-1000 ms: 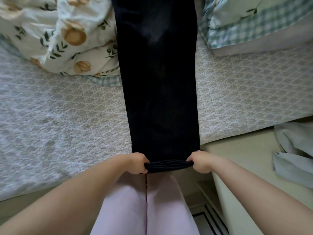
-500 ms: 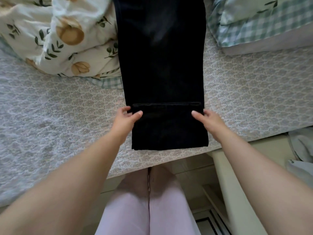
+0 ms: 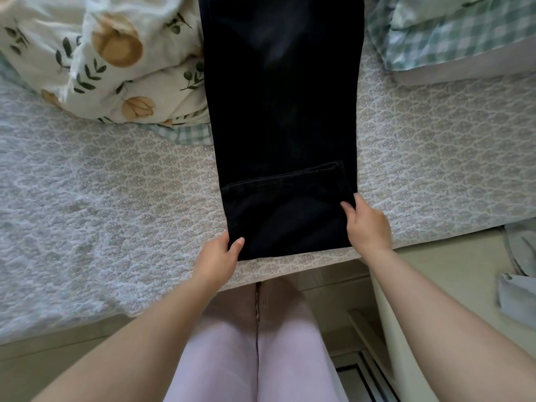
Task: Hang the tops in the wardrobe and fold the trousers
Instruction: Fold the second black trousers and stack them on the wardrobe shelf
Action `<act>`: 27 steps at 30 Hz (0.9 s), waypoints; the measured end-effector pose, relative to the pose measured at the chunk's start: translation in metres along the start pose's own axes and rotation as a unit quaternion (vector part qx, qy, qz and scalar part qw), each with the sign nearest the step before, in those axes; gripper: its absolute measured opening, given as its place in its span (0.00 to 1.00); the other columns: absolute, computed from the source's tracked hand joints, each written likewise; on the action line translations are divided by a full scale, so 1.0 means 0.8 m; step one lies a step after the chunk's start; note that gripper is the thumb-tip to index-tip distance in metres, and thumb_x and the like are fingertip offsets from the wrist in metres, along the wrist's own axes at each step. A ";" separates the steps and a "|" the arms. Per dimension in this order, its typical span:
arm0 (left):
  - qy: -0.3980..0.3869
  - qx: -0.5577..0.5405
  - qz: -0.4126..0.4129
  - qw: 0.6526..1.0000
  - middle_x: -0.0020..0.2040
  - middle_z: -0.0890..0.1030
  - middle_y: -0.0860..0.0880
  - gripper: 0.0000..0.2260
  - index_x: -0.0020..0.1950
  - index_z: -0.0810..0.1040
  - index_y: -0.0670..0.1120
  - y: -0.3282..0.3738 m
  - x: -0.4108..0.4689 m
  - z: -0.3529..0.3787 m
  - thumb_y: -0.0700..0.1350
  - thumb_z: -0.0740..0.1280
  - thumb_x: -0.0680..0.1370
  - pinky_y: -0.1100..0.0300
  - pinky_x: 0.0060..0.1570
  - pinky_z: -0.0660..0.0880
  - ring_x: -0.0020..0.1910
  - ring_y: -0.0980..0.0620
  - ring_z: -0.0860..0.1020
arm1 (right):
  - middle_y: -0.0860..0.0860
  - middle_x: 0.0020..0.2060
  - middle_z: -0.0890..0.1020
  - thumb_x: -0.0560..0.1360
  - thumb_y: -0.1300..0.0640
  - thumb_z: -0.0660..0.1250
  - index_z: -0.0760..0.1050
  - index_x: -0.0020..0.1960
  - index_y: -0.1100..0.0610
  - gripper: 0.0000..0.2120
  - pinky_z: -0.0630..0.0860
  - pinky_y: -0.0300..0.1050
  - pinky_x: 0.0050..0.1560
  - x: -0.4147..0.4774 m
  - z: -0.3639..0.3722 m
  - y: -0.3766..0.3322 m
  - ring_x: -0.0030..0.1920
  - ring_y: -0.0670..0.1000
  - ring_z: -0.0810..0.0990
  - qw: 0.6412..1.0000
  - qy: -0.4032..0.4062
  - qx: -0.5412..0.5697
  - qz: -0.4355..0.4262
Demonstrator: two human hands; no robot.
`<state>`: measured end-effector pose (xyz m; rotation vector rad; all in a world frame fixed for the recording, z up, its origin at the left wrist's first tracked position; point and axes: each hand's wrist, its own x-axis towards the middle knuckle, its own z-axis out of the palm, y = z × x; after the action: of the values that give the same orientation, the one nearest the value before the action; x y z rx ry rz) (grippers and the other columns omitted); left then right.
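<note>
- While both hands sit at the near end of the black trousers [image 3: 284,111], the left hand [image 3: 216,258] grips the fold's left corner, thumb on top.
- The right hand [image 3: 367,226] pinches the folded layer's right edge, its fingers [image 3: 359,198] along the side.
- Between the fingers, the hem lies doubled back over the leg on the bed [image 3: 116,213].
- Beyond the left fingers lies a floral duvet [image 3: 116,53]; beyond the right, a checked pillow [image 3: 452,33].

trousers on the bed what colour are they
Plain black, no pattern. The trousers show best in the head view, laid on the bedspread.
</note>
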<state>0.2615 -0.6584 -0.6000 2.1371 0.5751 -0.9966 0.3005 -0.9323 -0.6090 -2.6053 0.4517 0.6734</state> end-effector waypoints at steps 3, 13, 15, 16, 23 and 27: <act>0.042 -0.055 -0.031 0.997 0.47 0.78 0.55 0.11 0.62 0.75 0.50 -0.001 -0.002 0.009 0.49 0.60 0.81 0.61 0.41 0.70 0.46 0.56 0.77 | 0.56 0.31 0.74 0.80 0.48 0.55 0.71 0.51 0.62 0.17 0.62 0.45 0.29 0.001 0.005 0.000 0.32 0.56 0.71 0.999 -0.003 -0.013 0.034; 0.249 0.007 0.141 0.958 0.72 0.60 0.45 0.22 0.69 0.70 0.46 0.038 0.004 0.038 0.43 0.69 0.76 0.55 0.67 0.64 0.72 0.48 0.61 | 0.55 0.65 0.67 0.70 0.57 0.64 0.66 0.66 0.52 0.25 0.63 0.56 0.64 0.002 0.025 -0.012 0.64 0.57 0.64 0.945 0.148 -0.158 -0.245; 0.245 0.052 0.118 0.961 0.76 0.55 0.45 0.23 0.72 0.67 0.47 0.044 0.013 0.048 0.47 0.66 0.78 0.48 0.74 0.56 0.76 0.47 0.54 | 0.52 0.72 0.64 0.74 0.52 0.56 0.63 0.71 0.51 0.25 0.55 0.54 0.70 0.009 0.030 -0.025 0.71 0.55 0.60 0.925 0.065 -0.207 -0.311; 0.243 0.125 0.138 0.952 0.77 0.53 0.45 0.24 0.74 0.65 0.48 0.044 0.017 0.052 0.49 0.63 0.79 0.46 0.75 0.49 0.77 0.47 0.50 | 0.52 0.75 0.59 0.77 0.50 0.53 0.60 0.74 0.50 0.25 0.51 0.54 0.73 0.013 0.028 -0.028 0.74 0.54 0.55 0.921 0.021 -0.241 -0.306; -0.008 0.457 0.193 0.868 0.74 0.29 0.54 0.34 0.76 0.34 0.49 0.016 0.048 0.004 0.66 0.38 0.77 0.47 0.71 0.30 0.72 0.55 0.28 | 0.47 0.70 0.26 0.80 0.40 0.41 0.26 0.71 0.52 0.31 0.37 0.56 0.74 0.020 0.014 -0.001 0.69 0.46 0.25 0.917 -0.140 -0.335 -0.166; -0.049 0.532 0.215 0.817 0.74 0.28 0.47 0.43 0.74 0.30 0.47 0.015 0.042 -0.014 0.73 0.45 0.73 0.43 0.72 0.32 0.73 0.49 0.27 | 0.54 0.73 0.29 0.77 0.33 0.42 0.29 0.73 0.59 0.40 0.36 0.57 0.74 0.009 0.015 -0.013 0.73 0.51 0.29 0.917 -0.127 -0.344 -0.161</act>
<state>0.2947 -0.6542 -0.6164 2.9042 -0.7120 -1.2988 0.3065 -0.9192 -0.6189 -3.0425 -0.3660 1.1951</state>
